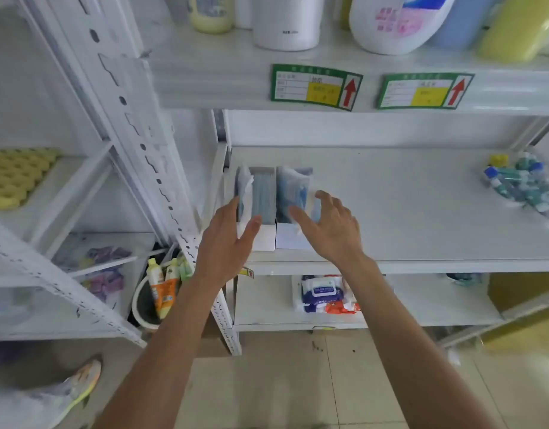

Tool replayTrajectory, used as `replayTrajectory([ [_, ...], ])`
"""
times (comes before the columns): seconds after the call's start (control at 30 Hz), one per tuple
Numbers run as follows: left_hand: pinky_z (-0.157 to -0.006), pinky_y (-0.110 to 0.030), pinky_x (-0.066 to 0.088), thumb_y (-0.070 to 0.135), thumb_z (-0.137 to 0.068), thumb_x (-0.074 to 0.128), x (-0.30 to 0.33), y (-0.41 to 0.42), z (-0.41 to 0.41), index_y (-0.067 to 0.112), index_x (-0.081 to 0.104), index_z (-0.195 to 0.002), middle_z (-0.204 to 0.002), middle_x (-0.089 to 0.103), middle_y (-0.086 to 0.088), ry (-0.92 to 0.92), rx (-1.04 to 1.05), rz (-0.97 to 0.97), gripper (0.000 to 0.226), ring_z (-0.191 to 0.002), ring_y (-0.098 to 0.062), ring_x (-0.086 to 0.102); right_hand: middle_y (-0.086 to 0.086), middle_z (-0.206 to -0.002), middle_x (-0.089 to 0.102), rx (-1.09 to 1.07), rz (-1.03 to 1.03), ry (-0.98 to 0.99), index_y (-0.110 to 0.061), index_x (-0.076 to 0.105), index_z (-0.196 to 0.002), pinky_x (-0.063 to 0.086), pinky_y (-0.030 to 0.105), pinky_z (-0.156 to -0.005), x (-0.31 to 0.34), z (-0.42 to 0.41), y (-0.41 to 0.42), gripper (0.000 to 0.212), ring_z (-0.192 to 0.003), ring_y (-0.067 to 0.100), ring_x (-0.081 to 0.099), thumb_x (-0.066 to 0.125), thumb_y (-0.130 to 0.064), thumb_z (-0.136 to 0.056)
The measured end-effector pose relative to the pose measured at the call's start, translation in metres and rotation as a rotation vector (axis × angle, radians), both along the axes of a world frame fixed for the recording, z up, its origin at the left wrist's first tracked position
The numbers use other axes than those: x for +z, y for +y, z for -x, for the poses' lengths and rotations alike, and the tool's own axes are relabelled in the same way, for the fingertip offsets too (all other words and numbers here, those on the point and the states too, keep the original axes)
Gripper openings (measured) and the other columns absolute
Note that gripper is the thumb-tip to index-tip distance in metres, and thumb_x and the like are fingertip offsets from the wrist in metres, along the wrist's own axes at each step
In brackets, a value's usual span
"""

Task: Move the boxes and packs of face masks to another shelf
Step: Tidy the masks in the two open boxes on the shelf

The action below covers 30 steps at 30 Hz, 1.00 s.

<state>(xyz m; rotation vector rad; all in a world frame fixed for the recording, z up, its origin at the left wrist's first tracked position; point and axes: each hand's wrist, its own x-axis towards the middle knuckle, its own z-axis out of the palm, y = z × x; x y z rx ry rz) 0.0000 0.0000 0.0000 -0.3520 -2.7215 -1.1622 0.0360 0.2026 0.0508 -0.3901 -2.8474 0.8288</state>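
Two open white boxes of blue face masks stand side by side at the left end of the middle white shelf (406,212): the left box (262,187) and the right box (293,184), each with plastic-wrapped mask packs inside. My left hand (227,243) is spread open at the left box's near left corner, fingers touching or almost touching it. My right hand (329,226) is spread open at the right box's right side, fingertips over its packs. Neither hand grips anything.
Lotion bottles (287,23) and sponges stand on the shelf above, with two green labels (316,86) on its edge. Small bottles (523,187) lie at the middle shelf's right end. Wet-wipe packs (324,294) sit on the lower shelf. A perforated upright (162,168) and a bucket of tubes (162,292) are at left.
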Motion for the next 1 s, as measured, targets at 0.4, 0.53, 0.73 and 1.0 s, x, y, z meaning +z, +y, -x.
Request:
replayTrajectory([
  [0.4,-0.099,-0.042,0.046,0.073,-0.093,0.038,-0.006,0.026,0.051,0.037,0.030,-0.150,-0.144,0.055,0.002,0.009,0.113,0.050,0.068,-0.130,-0.024,0.054,0.001,-0.131,0.060,0.073,0.320,0.079,-0.024,0.046,-0.138,0.046,0.034,-0.083,0.012,0.080,0.027,0.060,-0.100,0.019,0.052,0.066,-0.028,-0.082],
  [0.53,-0.091,-0.036,0.052,0.065,-0.093,0.048,-0.006,0.030,0.057,0.032,0.047,-0.140,-0.130,0.066,0.003,0.093,0.204,0.032,0.057,-0.114,-0.022,0.065,0.003,-0.134,0.056,0.156,0.289,-0.041,-0.021,0.050,-0.138,0.044,0.026,-0.072,0.018,0.104,0.029,0.058,-0.090,0.011,0.055,0.066,-0.033,-0.084],
  [0.73,-0.081,-0.038,0.057,0.039,-0.091,0.064,-0.007,0.032,0.063,0.022,0.060,-0.115,-0.098,0.073,-0.002,0.224,0.205,0.089,0.030,-0.083,-0.026,0.066,-0.004,-0.101,0.048,0.151,0.295,-0.126,-0.021,0.049,-0.143,0.049,0.028,-0.069,0.013,0.107,0.012,0.063,-0.079,0.013,0.058,0.064,-0.026,-0.081],
  [1.0,-0.091,-0.056,0.054,0.029,-0.093,0.060,-0.011,0.026,0.068,0.020,0.066,-0.103,-0.080,0.063,0.008,0.213,0.212,0.074,0.015,-0.073,-0.007,0.043,0.003,-0.104,0.071,0.017,0.352,0.058,-0.030,0.072,-0.116,0.049,0.017,-0.062,0.039,0.100,0.052,0.041,-0.085,0.021,0.066,0.058,-0.018,-0.079],
])
